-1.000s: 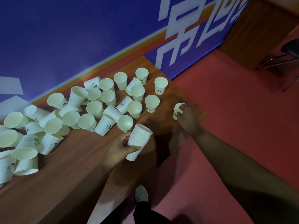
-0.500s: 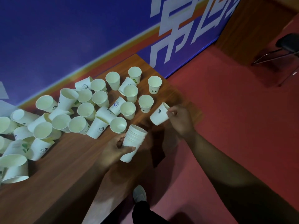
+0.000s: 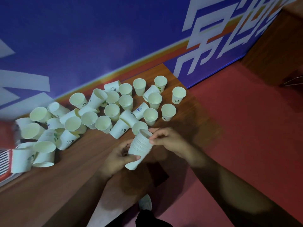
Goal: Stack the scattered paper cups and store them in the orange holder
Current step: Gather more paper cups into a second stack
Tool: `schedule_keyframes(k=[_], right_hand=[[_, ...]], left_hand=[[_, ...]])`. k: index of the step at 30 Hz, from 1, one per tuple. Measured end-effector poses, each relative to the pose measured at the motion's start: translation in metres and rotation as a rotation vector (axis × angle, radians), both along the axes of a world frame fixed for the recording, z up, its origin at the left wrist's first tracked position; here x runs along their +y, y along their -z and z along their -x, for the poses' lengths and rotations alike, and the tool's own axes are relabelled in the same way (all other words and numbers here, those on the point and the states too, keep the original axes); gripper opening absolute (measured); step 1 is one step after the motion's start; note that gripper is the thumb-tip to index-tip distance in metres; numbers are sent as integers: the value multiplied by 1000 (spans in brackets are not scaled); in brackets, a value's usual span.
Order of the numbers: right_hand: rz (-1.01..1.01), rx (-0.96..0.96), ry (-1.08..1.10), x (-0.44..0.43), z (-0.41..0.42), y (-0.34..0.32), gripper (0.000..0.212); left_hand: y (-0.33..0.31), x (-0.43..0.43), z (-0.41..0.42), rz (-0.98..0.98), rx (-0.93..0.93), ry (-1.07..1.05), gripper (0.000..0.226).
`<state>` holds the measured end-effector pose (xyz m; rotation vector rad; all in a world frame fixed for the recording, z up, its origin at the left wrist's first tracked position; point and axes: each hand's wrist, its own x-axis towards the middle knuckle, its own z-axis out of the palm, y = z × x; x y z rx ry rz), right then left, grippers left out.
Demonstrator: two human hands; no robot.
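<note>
Tilted white cup stack [image 3: 140, 147], left grip [image 3: 118, 158] round base, right grip [image 3: 168, 140] pinching rim

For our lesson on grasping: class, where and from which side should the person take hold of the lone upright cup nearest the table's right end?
Probably around the side wall just below the rim of the upright cup, coming from the right: it stands mouth-up, clear of its neighbours, with bare table on that side.

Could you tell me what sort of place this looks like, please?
Probably an event or exhibition hall: a blue printed backdrop with large white characters stands behind a wooden table, and red carpet covers the floor.
</note>
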<state>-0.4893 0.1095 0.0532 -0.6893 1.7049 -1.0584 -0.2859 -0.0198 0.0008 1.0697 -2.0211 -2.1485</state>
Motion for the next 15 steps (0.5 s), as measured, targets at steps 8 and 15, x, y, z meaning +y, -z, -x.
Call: schedule_keyframes(k=[8,15], right_hand=[[-58,211,29,-43,-21,27,24],[-220,1216,-380,-57,-19,86,20]], left_hand=[[5,-11,-51,-47,6,-184,63],[20,-19,-92,-63,-58,-258,59]])
